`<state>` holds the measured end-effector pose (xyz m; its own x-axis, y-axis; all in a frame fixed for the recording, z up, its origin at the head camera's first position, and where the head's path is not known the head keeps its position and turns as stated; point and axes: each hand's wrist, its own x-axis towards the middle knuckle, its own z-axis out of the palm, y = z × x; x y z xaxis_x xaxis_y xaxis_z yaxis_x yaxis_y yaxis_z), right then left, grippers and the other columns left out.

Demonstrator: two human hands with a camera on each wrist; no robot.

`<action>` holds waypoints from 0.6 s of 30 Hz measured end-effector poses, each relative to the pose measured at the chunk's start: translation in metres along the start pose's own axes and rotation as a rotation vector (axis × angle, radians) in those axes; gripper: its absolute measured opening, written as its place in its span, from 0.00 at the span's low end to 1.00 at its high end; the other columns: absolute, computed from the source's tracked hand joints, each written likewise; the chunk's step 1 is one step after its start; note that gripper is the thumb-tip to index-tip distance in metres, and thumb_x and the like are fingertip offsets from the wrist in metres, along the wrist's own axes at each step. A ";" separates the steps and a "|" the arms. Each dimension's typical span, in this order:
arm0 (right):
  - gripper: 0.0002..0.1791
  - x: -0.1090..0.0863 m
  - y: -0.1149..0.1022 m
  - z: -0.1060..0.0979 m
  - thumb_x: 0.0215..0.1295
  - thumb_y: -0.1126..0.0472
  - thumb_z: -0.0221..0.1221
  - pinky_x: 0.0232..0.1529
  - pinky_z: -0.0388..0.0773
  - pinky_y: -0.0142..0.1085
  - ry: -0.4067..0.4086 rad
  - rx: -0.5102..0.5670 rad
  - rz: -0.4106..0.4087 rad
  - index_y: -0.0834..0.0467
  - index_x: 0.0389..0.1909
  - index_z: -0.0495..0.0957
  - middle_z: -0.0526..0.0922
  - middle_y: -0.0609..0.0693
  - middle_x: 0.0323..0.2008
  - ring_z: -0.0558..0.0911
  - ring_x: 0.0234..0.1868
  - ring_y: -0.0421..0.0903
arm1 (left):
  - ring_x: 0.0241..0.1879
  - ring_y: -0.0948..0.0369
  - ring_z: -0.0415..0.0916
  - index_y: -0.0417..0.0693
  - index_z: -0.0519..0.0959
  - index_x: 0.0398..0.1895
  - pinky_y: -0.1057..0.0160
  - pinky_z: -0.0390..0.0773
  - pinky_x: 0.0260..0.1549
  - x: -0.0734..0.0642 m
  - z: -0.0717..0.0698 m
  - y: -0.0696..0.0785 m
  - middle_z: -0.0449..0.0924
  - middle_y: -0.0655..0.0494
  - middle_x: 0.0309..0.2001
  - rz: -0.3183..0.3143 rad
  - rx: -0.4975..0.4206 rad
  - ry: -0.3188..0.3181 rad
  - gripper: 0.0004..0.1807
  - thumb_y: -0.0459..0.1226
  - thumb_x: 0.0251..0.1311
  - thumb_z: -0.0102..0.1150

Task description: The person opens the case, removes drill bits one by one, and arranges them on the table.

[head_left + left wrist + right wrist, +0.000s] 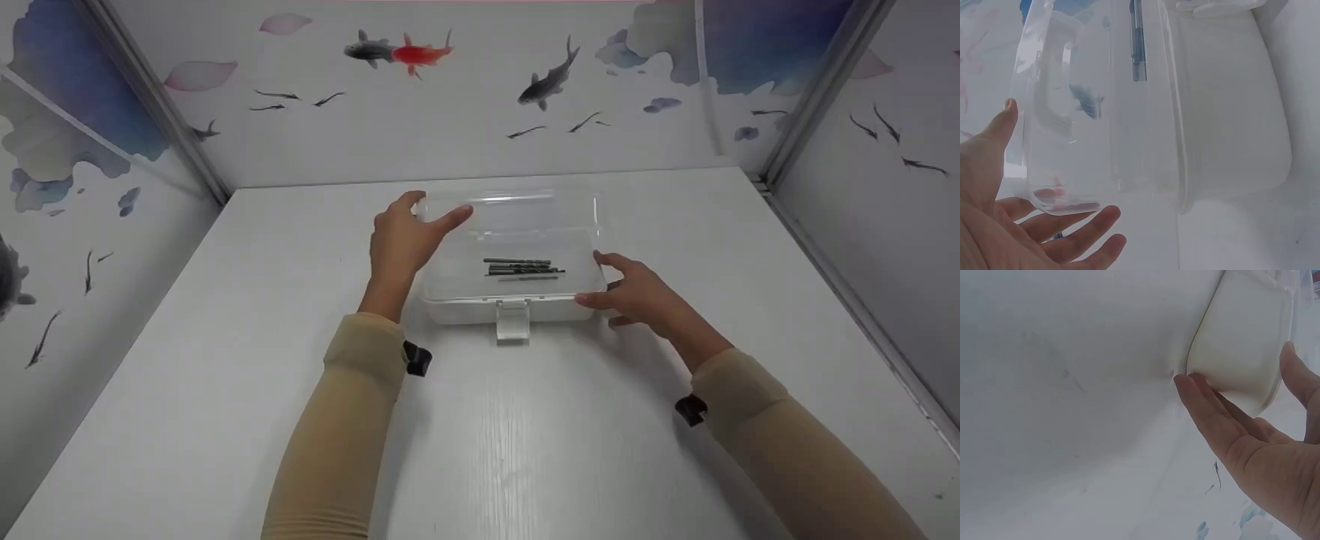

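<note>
A clear plastic storage box (450,309) with a whitish base stands on the table, its front latch (513,324) hanging outward. Several dark drill bits (521,268) show behind its front rim. A transparent lid (510,206) with a moulded handle (1053,73) is at the back. My left hand (405,244) is at the lid's left end, thumb extended at its edge and fingers spread beside it. At the front right corner, my right hand (634,296) touches the box; its fingers (1207,405) lie straight along the lower part and the thumb is by the rim.
The white table (262,360) extends around the box. Walls printed with fish and blue patches enclose it at the back (465,127), left and right, with metal posts (817,97) at the rear corners. Small black devices (418,358) are on both wrists.
</note>
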<state>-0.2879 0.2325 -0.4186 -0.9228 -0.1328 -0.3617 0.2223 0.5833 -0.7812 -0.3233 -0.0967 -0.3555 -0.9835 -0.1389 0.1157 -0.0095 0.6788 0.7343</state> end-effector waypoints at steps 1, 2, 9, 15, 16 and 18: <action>0.58 0.000 0.000 0.000 0.68 0.49 0.73 0.64 0.84 0.52 -0.001 0.004 -0.001 0.46 0.88 0.45 0.62 0.70 0.80 0.76 0.74 0.64 | 0.71 0.46 0.78 0.51 0.69 0.80 0.46 0.80 0.67 0.001 -0.001 0.001 0.74 0.44 0.76 -0.007 0.012 0.004 0.55 0.72 0.57 0.67; 0.57 0.000 0.000 0.001 0.68 0.49 0.73 0.64 0.83 0.52 -0.001 0.002 0.000 0.46 0.88 0.45 0.62 0.70 0.80 0.76 0.74 0.64 | 0.71 0.46 0.78 0.51 0.69 0.80 0.46 0.80 0.66 0.001 -0.001 0.003 0.74 0.45 0.76 -0.017 0.019 0.007 0.55 0.72 0.57 0.67; 0.58 0.000 0.000 0.000 0.68 0.49 0.73 0.64 0.83 0.53 -0.009 -0.010 0.007 0.46 0.88 0.44 0.61 0.69 0.80 0.75 0.74 0.64 | 0.70 0.46 0.78 0.50 0.67 0.81 0.48 0.81 0.65 0.008 -0.003 0.011 0.72 0.45 0.77 -0.050 0.052 0.010 0.56 0.74 0.59 0.64; 0.58 0.000 0.001 -0.002 0.68 0.48 0.72 0.64 0.83 0.54 -0.009 -0.017 0.004 0.47 0.88 0.44 0.63 0.69 0.79 0.77 0.73 0.63 | 0.71 0.46 0.78 0.50 0.66 0.82 0.46 0.80 0.66 0.016 -0.003 0.016 0.71 0.45 0.78 -0.076 0.064 0.010 0.55 0.74 0.61 0.61; 0.58 0.000 0.001 -0.002 0.68 0.48 0.72 0.64 0.84 0.54 -0.007 -0.015 0.005 0.47 0.88 0.45 0.64 0.69 0.79 0.77 0.73 0.63 | 0.71 0.46 0.78 0.50 0.66 0.82 0.46 0.80 0.66 0.018 -0.003 0.017 0.71 0.45 0.78 -0.080 0.067 0.007 0.55 0.74 0.61 0.60; 0.57 0.000 0.001 -0.002 0.68 0.48 0.72 0.63 0.84 0.53 -0.006 -0.014 0.007 0.48 0.88 0.45 0.65 0.68 0.79 0.77 0.72 0.62 | 0.71 0.46 0.77 0.49 0.65 0.82 0.46 0.80 0.66 0.021 -0.002 0.019 0.71 0.44 0.78 -0.086 0.073 0.001 0.56 0.75 0.61 0.59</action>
<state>-0.2885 0.2342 -0.4185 -0.9191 -0.1336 -0.3707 0.2245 0.5954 -0.7714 -0.3437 -0.0881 -0.3372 -0.9784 -0.1996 0.0545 -0.1074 0.7151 0.6907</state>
